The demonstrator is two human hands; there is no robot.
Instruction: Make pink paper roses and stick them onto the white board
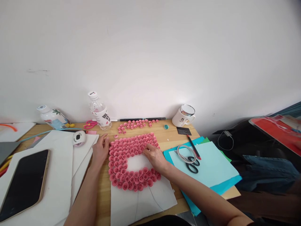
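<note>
A white sheet (143, 202) lies in front of me, its upper part covered with rows of coiled pink paper roses (125, 185). These form a frame around a bare white patch (136, 163) in the middle. My right hand (155, 158) reaches over the patch's right side. Its fingertips are pinched together on a paper rose at the patch's upper edge, mostly hidden by the fingers. My left hand (101, 147) rests at the left of the roses, fingers loosely bent and apart, holding nothing I can see. Several loose paper roses (135, 125) lie behind the sheet.
On the right, scissors (193, 164), a roll of tape (180, 153) and a red-black pen (194, 147) lie on blue paper (211, 166). A mug (183, 116) and a bottle (101, 114) stand near the wall. A phone (24, 182) lies on white boards (63, 175) at left.
</note>
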